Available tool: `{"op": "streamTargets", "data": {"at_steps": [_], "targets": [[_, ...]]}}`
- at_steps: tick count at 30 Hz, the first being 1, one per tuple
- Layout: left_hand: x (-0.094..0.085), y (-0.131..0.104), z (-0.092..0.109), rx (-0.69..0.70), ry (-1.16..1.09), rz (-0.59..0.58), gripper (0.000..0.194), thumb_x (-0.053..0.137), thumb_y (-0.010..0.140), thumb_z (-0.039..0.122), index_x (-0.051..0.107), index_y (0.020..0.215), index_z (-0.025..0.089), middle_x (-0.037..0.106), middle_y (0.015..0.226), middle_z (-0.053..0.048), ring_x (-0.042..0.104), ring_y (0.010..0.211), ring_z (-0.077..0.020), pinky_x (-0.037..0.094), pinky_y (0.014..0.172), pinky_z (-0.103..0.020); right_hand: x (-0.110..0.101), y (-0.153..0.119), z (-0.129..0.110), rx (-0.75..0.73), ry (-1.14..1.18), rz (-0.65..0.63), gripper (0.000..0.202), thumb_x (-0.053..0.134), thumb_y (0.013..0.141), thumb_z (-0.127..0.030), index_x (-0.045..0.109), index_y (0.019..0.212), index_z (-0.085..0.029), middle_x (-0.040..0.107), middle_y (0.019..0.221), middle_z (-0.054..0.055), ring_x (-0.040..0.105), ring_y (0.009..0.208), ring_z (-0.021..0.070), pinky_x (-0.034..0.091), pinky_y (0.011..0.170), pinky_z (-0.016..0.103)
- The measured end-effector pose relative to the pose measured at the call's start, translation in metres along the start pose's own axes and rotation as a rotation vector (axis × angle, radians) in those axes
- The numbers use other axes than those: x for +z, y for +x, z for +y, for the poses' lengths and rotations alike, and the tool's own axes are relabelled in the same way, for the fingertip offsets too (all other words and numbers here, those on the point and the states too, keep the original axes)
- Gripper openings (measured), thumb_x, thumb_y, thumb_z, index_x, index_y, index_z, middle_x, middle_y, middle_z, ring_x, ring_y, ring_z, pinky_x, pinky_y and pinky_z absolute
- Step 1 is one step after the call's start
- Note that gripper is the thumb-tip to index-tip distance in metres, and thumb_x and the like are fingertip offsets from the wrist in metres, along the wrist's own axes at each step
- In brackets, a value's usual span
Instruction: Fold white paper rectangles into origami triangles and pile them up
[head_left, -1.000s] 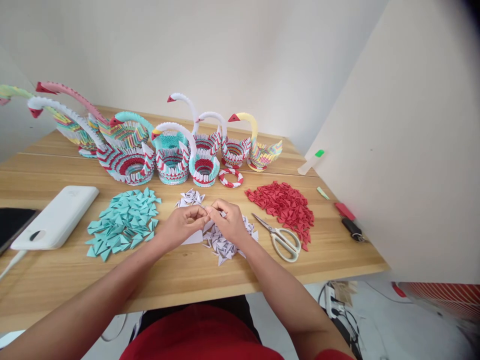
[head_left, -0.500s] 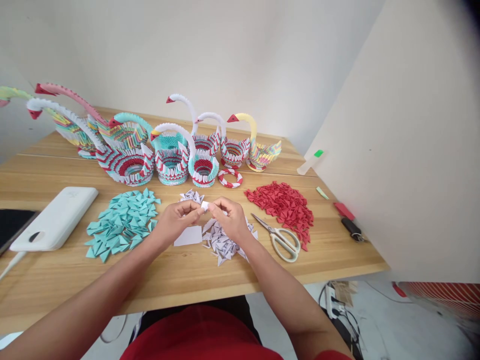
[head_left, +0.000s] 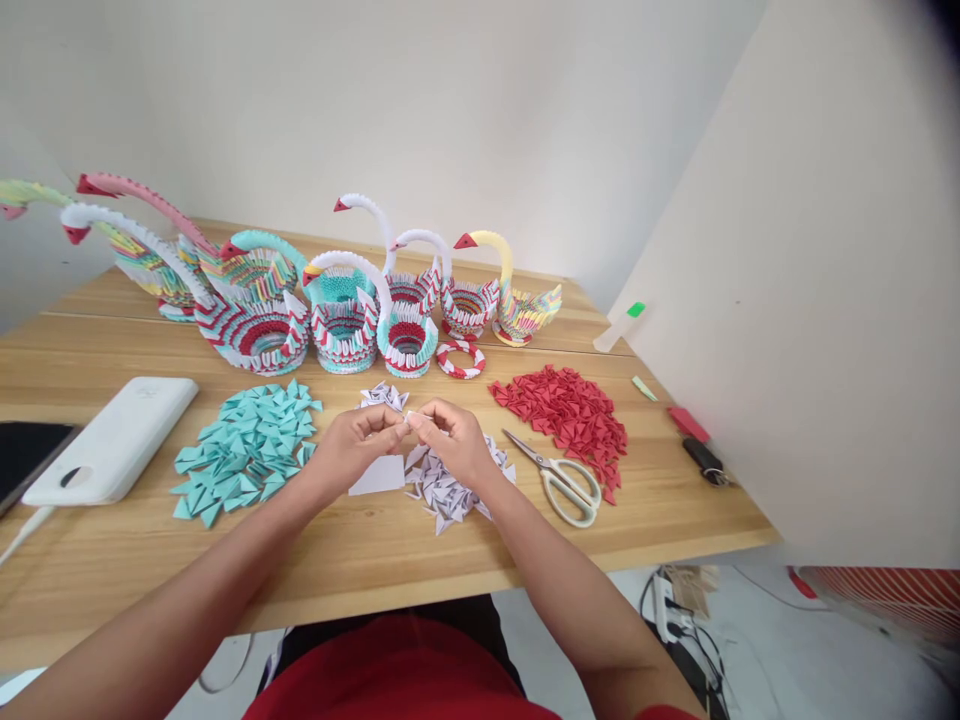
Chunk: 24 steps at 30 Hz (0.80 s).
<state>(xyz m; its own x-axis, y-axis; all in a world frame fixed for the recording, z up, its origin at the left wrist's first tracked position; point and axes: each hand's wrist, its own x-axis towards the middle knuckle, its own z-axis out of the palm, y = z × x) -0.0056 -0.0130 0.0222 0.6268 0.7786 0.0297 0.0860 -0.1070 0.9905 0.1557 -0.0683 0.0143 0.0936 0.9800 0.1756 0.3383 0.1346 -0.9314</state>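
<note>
Both my left hand point(head_left: 358, 440) and my right hand point(head_left: 453, 438) are closed on one small white paper piece point(head_left: 409, 420), pinched between thumbs and fingers. The fingers cover most of it, so its folds cannot be made out. Below the hands lies a flat stack of white paper point(head_left: 377, 475). A heap of folded white paper triangles point(head_left: 444, 497) is partly under my right hand, and a smaller white heap point(head_left: 382, 396) sits just beyond my left fingers.
Teal triangles point(head_left: 246, 450) are heaped on the left, red ones point(head_left: 562, 415) on the right beside scissors point(head_left: 566, 487). Several paper swans point(head_left: 259, 335) and a red-white ring point(head_left: 460, 360) stand behind. A white power bank point(head_left: 116, 440) lies far left; a black key fob point(head_left: 703, 460) lies right.
My fingers have closed further over the white paper piece, and less of it shows now. My thumbs have come nearer together. The things on the table have stayed in place.
</note>
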Motion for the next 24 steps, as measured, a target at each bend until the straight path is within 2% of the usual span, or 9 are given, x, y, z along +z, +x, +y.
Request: {"op": "streamTargets", "data": {"at_steps": [8,14,24], "targets": [[-0.0003,0.0007,-0.0073,0.026,0.045,-0.020,0.028,0.058,0.079,0.039,0.055,0.065,0.015,0.053,0.059,0.002,0.048,0.059,-0.0118,0.038,0.060,-0.024,-0.0009,-0.0017,-0.0004,-0.091,-0.133,0.011,0.023,0.051,0.086,-0.035,0.054,0.070,-0.019,0.047,0.062,-0.004,0.042,0.059,0.0105,0.032,0.054,0.022],[-0.0002,0.0005,-0.0035,0.054,0.143,-0.047,0.029,0.056,0.080,0.038,0.054,0.062,0.016,0.053,0.059,0.001,0.048,0.060,-0.0125,0.038,0.063,-0.025,0.0003,-0.0023,-0.0025,-0.090,-0.057,0.017,0.027,0.051,0.088,-0.038,0.054,0.069,-0.019,0.049,0.062,-0.004,0.043,0.059,0.0107,0.035,0.058,0.023],[0.0042,-0.0008,-0.0006,0.042,0.186,-0.045,0.031,0.054,0.080,0.040,0.055,0.062,0.016,0.053,0.056,0.001,0.048,0.058,-0.0121,0.038,0.059,-0.024,0.0032,-0.0028,0.0011,-0.102,-0.152,0.085,0.029,0.049,0.088,-0.038,0.053,0.066,-0.019,0.053,0.061,-0.003,0.046,0.059,0.0113,0.036,0.059,0.024]]}}
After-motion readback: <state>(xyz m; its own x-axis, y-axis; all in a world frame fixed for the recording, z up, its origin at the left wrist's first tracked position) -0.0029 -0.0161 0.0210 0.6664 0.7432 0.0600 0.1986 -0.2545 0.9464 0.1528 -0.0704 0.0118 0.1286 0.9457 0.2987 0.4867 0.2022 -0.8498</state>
